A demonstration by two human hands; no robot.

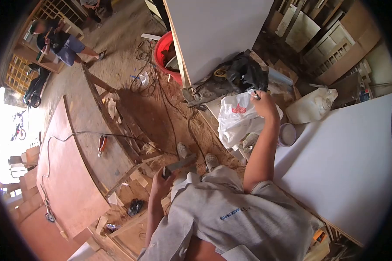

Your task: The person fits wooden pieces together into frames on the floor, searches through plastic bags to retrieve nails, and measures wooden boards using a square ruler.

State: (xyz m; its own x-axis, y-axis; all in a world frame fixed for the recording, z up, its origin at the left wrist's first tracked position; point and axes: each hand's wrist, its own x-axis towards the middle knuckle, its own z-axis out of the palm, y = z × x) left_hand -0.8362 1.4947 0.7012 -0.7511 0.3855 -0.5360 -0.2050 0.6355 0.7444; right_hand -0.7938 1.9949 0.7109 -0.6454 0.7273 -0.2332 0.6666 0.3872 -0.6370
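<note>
My left hand [162, 183] is low in front of my body, closed around the dark handle of a scraper with a flat grey blade [182, 162]. The blade points to the right, above the littered floor. My right hand [265, 105] reaches forward to a white plastic bag [234, 119] with a red print. Its fingers are pinched at the bag's upper edge, where a small dark thing shows between them; its kind is unclear. Behind the bag lies a crumpled black plastic bag [248, 71]. What the white bag contains is hidden.
A white jug [311, 105] and a round tub [287, 135] stand right of my forearm. A red bucket [162, 56] is ahead. Left are a curved wooden panel [67, 161], a cable and orange-handled pliers [102, 145]. Another person [59, 41] sits far left.
</note>
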